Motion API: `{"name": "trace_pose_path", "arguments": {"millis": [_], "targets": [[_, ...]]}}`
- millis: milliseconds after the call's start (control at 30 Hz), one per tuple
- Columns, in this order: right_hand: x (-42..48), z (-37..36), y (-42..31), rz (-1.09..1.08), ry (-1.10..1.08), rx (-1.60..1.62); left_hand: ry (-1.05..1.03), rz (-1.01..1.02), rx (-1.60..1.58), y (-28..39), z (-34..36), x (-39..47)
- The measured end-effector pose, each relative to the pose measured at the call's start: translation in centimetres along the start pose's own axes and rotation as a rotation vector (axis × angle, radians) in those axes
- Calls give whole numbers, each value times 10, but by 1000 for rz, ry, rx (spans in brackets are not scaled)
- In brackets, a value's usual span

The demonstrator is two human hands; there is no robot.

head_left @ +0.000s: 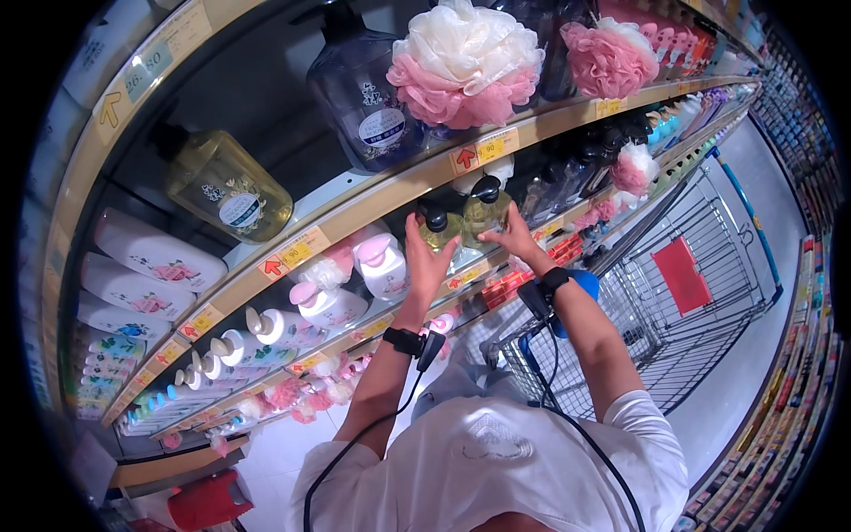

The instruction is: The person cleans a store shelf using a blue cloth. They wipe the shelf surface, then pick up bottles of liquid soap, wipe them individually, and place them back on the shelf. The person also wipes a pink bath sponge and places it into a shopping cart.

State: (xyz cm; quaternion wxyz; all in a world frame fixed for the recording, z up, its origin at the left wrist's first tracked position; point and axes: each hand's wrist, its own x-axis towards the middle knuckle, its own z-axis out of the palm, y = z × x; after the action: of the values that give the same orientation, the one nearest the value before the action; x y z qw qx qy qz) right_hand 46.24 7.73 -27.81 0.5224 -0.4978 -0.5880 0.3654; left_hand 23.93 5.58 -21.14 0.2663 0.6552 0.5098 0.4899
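Note:
Two yellow pump bottles [485, 211] with black pumps stand side by side on a middle shelf in front of me. My left hand [429, 263] grips the left yellow bottle [444, 238], thumb on one side and fingers on the other. Around the other one, my right hand [517, 236] has its thumb across the front and its fingers at the right side. White pump bottles with pink tops [384, 269] stand just left of my left hand. Both wrists wear black straps with cabled devices.
A metal shopping cart [651, 312] stands at my right. On the shelf above are a purple body wash bottle [365, 100], a yellow bottle [229, 186] and a white-and-pink bath puff [469, 60]. The price rail [392, 196] juts out above my hands. Red boxes [508, 287] sit lower.

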Motion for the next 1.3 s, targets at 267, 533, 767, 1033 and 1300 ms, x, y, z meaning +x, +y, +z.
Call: {"name": "trace_pose_path", "arguments": {"millis": [267,533,767,1033,1300], "targets": [[-46,-26,-19,114,-4,-489,-39,181,66,39,-31,-27],[-32,-10,-240,-288,-178,-344,132,599,65,136,-118,17],[61,63,-262,-334,123,-256,144,68,-150,158,-113,141],[56,81,-285,-247,66,-321,134,222,-450,140,-127,136],[15,79,-292,-465,3,196,155,530,-297,167,-141,69]]}}
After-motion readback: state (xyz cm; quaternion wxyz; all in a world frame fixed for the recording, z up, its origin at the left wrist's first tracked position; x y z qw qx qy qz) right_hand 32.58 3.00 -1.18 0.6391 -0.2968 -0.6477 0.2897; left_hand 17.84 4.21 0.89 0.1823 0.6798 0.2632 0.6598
